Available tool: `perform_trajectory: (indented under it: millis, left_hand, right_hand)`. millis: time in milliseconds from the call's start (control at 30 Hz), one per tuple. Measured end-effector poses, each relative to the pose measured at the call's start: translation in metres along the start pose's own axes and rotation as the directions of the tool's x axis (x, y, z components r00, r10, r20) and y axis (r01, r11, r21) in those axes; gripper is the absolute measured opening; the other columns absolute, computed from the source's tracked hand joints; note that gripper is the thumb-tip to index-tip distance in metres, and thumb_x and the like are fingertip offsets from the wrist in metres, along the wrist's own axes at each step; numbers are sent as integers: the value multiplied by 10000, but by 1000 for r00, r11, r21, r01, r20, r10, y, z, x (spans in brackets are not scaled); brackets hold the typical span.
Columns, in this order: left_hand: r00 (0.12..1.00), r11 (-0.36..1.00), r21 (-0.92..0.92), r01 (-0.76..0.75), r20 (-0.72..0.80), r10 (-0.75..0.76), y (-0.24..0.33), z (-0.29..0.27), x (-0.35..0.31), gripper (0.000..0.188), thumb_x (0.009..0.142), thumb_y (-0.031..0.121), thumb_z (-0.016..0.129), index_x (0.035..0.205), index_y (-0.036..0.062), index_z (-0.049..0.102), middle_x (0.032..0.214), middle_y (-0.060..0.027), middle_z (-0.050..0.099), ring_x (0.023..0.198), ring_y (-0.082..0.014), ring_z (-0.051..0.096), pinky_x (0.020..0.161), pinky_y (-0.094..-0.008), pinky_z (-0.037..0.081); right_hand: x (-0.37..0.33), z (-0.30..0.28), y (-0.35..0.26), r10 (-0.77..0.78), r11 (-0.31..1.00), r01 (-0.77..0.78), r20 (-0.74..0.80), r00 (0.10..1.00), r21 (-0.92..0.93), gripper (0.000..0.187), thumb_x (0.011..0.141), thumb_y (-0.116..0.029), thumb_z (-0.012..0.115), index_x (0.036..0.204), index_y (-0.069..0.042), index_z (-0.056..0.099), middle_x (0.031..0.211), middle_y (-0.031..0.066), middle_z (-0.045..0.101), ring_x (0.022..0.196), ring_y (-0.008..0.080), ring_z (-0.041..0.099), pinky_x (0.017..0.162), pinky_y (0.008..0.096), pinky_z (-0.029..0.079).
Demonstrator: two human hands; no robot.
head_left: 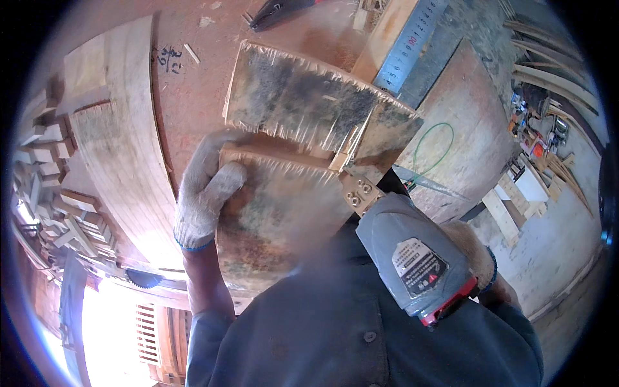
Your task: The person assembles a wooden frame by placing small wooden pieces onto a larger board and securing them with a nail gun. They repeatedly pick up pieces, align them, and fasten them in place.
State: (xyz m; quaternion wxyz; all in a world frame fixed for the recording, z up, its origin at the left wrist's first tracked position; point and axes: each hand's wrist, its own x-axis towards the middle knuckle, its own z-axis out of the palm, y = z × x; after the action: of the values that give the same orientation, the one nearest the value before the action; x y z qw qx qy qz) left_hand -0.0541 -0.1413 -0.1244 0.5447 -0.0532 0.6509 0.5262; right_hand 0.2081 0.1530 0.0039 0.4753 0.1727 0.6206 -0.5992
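Two stained plywood boards with splintered edges lie in front of me, the far board [296, 90] and the near board [277, 206], a gap between them. My left hand [207, 187], in a white knit glove, grips the near board's upper left corner, thumb on top and fingers partly hidden in the gap. A grey power tool that looks like a nail gun [412, 251] has its bolted metal nose at the gap's right end, next to a splintered wood strip [348, 148]. Behind its body my gloved right hand [474, 251] holds it; those fingers are mostly hidden.
A steel ruler [412, 45] lies beyond the far board, with black pliers [277, 13] at the top. A green wire loop [433, 145] sits to the right. Long plywood sheets [122, 142] and stacked wood blocks [55, 155] are left, above a circular saw blade [143, 278].
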Motion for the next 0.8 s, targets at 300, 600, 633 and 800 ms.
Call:
perform_trajectory:
  millis: [300, 600, 633, 800]
  left_hand:
    - [999, 997, -73, 29, 28, -27, -7, -8, 4, 468, 974, 194, 704, 1401, 21, 627, 1145, -44, 689, 958, -115, 627, 831, -271, 517]
    - [992, 1000, 3, -24, 127, 24, -10, 1, 8, 455, 982, 208, 684, 1384, 1, 638, 1191, -45, 684, 1088, -133, 610, 970, -318, 497]
    - [991, 999, 14, -42, 124, 40, -9, 1, 9, 451, 982, 211, 683, 1379, 0, 641, 1185, -46, 684, 1091, -134, 607, 976, -319, 494]
    - [989, 993, 88, -76, 133, 64, -11, -1, 9, 436, 988, 223, 679, 1361, -1, 650, 1162, -58, 687, 1084, -139, 607, 981, -323, 492]
  right_hand:
    - [13, 5, -17, 80, 997, -80, -8, 997, 19, 1095, 580, -445, 910, 1504, -18, 508, 1172, 223, 751, 1057, 435, 733, 962, 454, 565]
    - [-9, 17, -19, 32, 987, 4, -217, 976, 161, 984, 594, -438, 887, 1441, -43, 580, 1140, 240, 745, 1075, 456, 706, 907, 480, 560]
    - [-11, 20, -18, 55, 984, -14, -232, 971, 175, 979, 595, -433, 886, 1439, -41, 582, 1139, 241, 745, 1074, 455, 708, 904, 482, 561]
    - [6, 17, -27, 43, 998, -47, -117, 992, -32, 928, 641, -365, 867, 1460, -43, 572, 1153, 244, 743, 1066, 453, 714, 909, 466, 578]
